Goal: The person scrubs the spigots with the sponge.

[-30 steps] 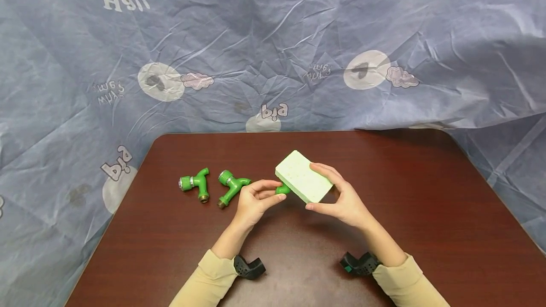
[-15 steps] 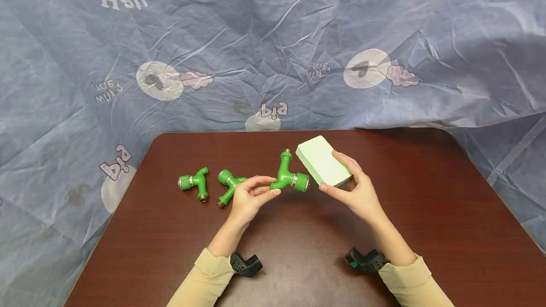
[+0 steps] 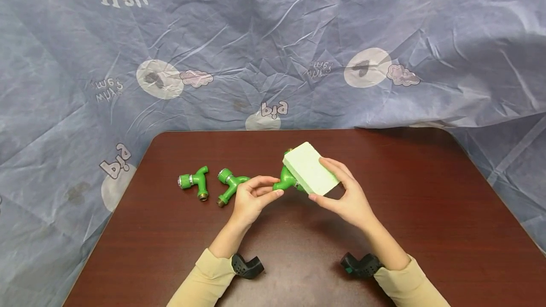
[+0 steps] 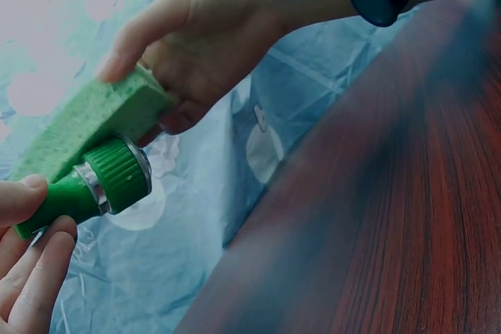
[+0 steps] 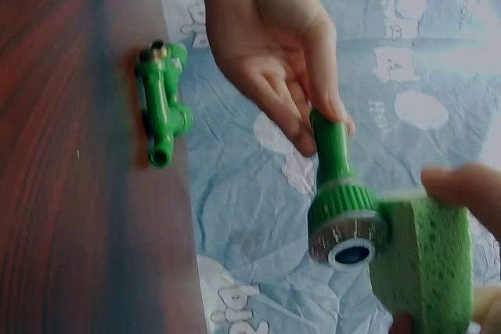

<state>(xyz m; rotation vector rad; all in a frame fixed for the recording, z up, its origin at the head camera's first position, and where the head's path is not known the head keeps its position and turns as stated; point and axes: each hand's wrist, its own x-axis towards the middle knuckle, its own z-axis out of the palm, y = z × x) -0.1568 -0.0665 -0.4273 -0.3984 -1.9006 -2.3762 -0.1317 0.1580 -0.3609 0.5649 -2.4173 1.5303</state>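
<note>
Between thumb and fingers, my left hand (image 3: 251, 200) pinches a green tap (image 3: 285, 180) by its spout end, raised above the table. The tap's ribbed knob (image 4: 117, 175) with a silver ring shows in the left wrist view. My right hand (image 3: 347, 193) grips a pale green sponge (image 3: 311, 168) by its edges. In the head view the sponge covers much of the tap's body and knob. From the right wrist view, the sponge (image 5: 423, 263) lies against the side of the knob (image 5: 348, 224).
Two more green taps lie on the dark red-brown table (image 3: 179, 245): one at the left (image 3: 196, 183), another tap (image 3: 232, 187) just beside my left hand. A blue-grey printed cloth (image 3: 239, 51) hangs behind the table.
The sponge moved right and away from the tap, uncovering it, then came back left over it. My left hand shifted slightly left and still holds the tap.
</note>
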